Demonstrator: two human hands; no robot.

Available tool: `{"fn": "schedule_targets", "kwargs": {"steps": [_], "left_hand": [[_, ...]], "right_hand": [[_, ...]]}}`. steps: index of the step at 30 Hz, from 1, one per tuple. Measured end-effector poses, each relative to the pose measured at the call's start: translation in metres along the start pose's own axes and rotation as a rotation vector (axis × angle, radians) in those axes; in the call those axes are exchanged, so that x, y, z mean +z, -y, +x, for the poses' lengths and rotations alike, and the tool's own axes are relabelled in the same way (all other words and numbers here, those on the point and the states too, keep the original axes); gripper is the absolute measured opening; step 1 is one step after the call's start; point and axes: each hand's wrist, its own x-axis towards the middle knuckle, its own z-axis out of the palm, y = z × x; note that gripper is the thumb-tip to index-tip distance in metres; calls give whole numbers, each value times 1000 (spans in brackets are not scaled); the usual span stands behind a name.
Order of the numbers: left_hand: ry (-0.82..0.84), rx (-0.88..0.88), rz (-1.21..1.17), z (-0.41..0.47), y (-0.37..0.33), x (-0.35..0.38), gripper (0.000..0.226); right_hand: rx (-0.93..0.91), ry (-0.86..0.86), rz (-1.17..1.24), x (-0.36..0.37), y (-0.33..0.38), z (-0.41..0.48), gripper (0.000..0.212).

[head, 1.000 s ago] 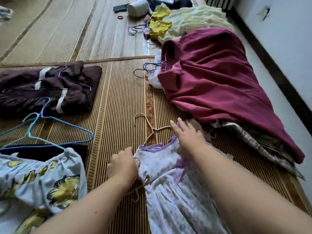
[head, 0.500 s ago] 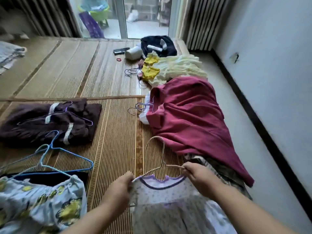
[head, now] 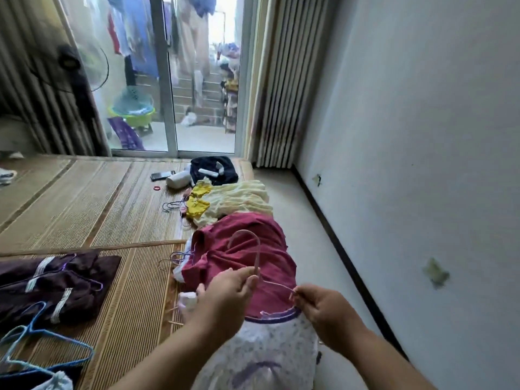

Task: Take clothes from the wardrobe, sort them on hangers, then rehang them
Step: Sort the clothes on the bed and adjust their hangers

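The left hand (head: 228,295) grips the pale hanger (head: 256,261) just below its hook. The right hand (head: 323,308) pinches the hanger's far shoulder together with the purple neckline of the white dress (head: 264,350), apparently to seat the fabric squarely. The dress hangs in the air above the maroon garment (head: 225,257). Further left, dark folded clothes (head: 56,282) and blue hangers (head: 33,329) lie on the woven mat (head: 112,220), seemingly sorted.
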Motion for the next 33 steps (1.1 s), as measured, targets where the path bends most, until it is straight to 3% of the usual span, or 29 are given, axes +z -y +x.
{"fn": "schedule_targets", "kwargs": {"steps": [5,7,12,15,22,33], "left_hand": [[-18,74,-184,25,-101,97,32],[-31,60,-190,35,-138,151,20],[-88,-6,-288,61,-223,273,26],[-93,-13,-373,71,-270,306,26],[-180,39,-357,110,-312,313,24],[-382,30,-408,215,-274,262,20]], "right_hand": [[11,-129,17,-78,-81,-35,21],[41,-82,79,-114,-131,-45,19],[60,18,145,-222,-236,-55,20],[26,-8,132,-277,-269,-55,21],[-83,5,45,-340,-289,-8,13],[-208,184,-13,-347,-264,154,10]]}}
